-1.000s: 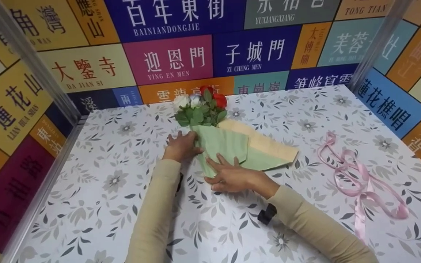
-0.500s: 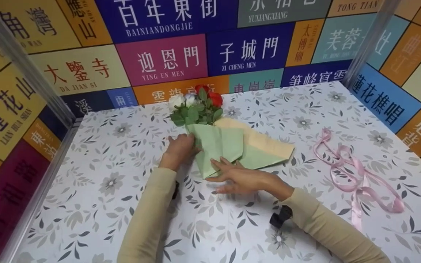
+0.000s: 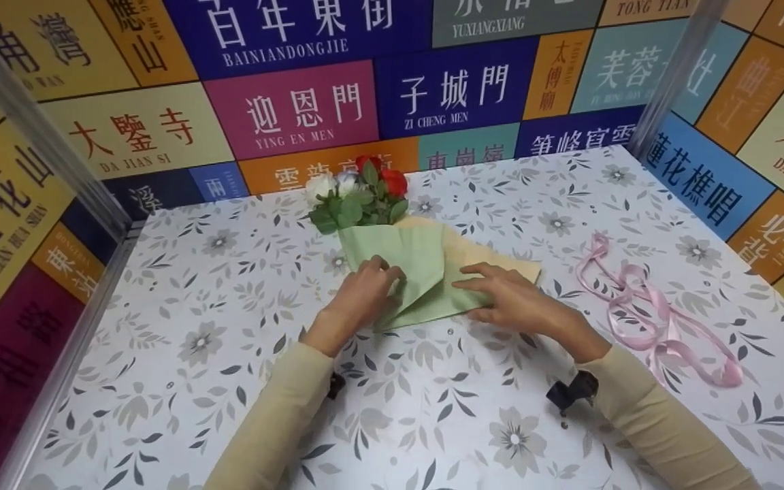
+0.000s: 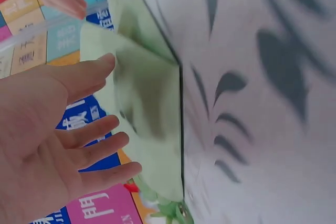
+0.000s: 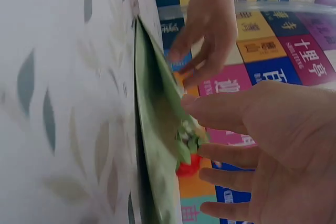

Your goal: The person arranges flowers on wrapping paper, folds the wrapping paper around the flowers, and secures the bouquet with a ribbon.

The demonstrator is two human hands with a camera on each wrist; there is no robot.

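Observation:
A bunch of roses, with red blooms (image 3: pixel 394 182), white blooms (image 3: pixel 320 185) and green leaves (image 3: pixel 344 209), lies toward the back of the table. Green wrapping paper (image 3: pixel 392 243) with a peach inner side (image 3: pixel 477 253) covers its stems, the left part folded over. My left hand (image 3: pixel 367 294) is over this folded flap; in the left wrist view its fingers (image 4: pixel 100 148) are spread beside the paper, holding nothing. Over the paper's right part is my right hand (image 3: pixel 518 299), its fingers (image 5: pixel 231 179) apart and loosely extended in the right wrist view.
A loosely looped pink ribbon (image 3: pixel 664 325) lies on the table to the right. The tabletop (image 3: pixel 229 422) has a grey leaf and flower print. Panels (image 3: pixel 290 112) with colourful lettering stand behind and at both sides.
My left hand has moved from the paper's left edge onto the folded flap. My right hand has left the paper's lower tip and moved right, over the unfolded side.

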